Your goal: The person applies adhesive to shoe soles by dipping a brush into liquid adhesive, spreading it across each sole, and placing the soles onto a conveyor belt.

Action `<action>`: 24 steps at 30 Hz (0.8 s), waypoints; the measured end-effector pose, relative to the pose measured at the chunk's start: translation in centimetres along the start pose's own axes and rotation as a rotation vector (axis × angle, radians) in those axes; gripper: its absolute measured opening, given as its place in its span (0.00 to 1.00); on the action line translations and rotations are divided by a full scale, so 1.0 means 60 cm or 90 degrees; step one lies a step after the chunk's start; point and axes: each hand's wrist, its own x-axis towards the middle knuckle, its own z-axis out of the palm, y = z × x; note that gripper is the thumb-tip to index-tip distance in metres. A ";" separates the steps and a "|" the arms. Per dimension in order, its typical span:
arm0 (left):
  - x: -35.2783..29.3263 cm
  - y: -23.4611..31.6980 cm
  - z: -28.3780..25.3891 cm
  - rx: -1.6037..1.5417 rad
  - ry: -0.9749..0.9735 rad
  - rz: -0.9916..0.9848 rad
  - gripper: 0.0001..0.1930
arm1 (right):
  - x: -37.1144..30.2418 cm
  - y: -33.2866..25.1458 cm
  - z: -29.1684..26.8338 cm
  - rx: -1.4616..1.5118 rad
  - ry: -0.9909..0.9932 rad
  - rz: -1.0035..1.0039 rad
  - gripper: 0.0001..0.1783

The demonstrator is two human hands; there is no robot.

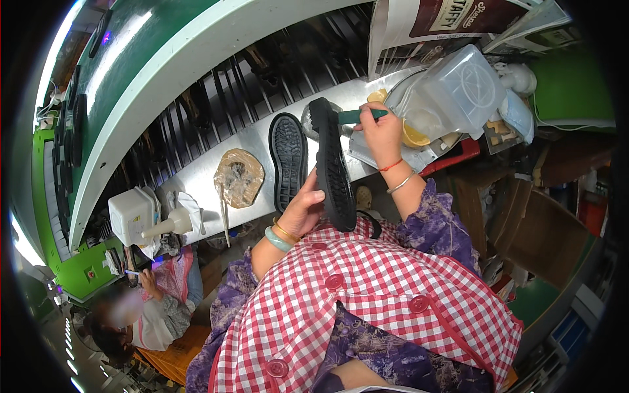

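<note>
My left hand [303, 211] grips a black shoe sole [335, 173] near its lower end and holds it raised on edge, tilted, above the front of the metal ledge. My right hand [381, 134] is closed round a flat green-handled tool [354, 117], whose far end meets the upper part of the sole. The tool's tip is hidden behind the sole, so its kind cannot be made out. A second black sole [287, 160] lies on the ledge just left of the held one, its ribbed, hollow side up. Behind the held sole sits a clear plastic-like lump [309, 123], partly covered.
On the metal ledge [255, 141] lies a round brownish disc [239, 177] with a thin stick. A white tub [134, 216] and nozzle bottle [167, 226] stand left; a clear plastic container [458, 88] right. Dark rods [229, 88] run behind. Another person [160, 308] sits at lower left.
</note>
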 end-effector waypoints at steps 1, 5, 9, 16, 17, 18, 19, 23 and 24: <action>0.001 -0.001 0.001 0.018 -0.003 0.006 0.43 | -0.001 -0.003 -0.003 -0.011 0.007 0.015 0.10; 0.000 -0.003 -0.002 0.031 0.003 0.000 0.44 | -0.024 -0.012 -0.004 0.069 0.034 -0.008 0.10; 0.008 -0.006 -0.011 0.061 0.005 -0.010 0.44 | -0.022 -0.009 -0.012 0.015 -0.019 0.025 0.09; 0.008 -0.006 -0.002 0.055 0.021 -0.009 0.45 | -0.048 -0.007 -0.031 0.015 -0.048 0.015 0.09; 0.010 -0.006 -0.004 0.056 0.022 -0.009 0.45 | -0.054 -0.008 -0.030 0.017 -0.048 0.015 0.09; 0.012 -0.006 -0.009 0.044 0.019 -0.001 0.45 | -0.060 -0.010 -0.027 0.038 -0.056 0.007 0.08; 0.012 -0.007 -0.010 0.031 0.015 0.005 0.45 | -0.068 -0.012 -0.025 0.058 -0.064 0.000 0.08; 0.010 -0.005 -0.006 0.061 0.026 0.006 0.45 | -0.082 -0.010 -0.043 -0.028 -0.082 0.033 0.07; 0.008 -0.003 -0.005 0.057 0.033 0.003 0.45 | -0.085 -0.014 -0.044 -0.021 -0.051 0.008 0.07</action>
